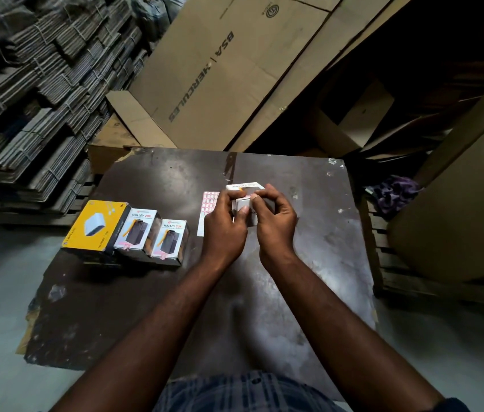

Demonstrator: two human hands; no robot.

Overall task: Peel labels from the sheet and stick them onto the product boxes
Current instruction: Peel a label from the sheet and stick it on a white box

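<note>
A small white product box [243,203] stands near the middle of the dark table [151,185], held between both hands. My left hand [224,227] grips its left side with the thumb on the front. My right hand [273,221] curls round its right side, fingertips pressing at the top edge. The label sheet [207,209], white with rows of pink-edged labels, lies flat just left of my left hand, partly hidden by it. Two white "Halley 20K" boxes [136,230] [170,240] and a yellow box [95,227] stand in a row at the left.
Bundled flat cardboard [32,84] is stacked high at the left. Large brown cartons [220,72] lean behind the table. A big cardboard roll [457,221] and a purple cloth [392,191] sit at the right, on a wooden pallet.
</note>
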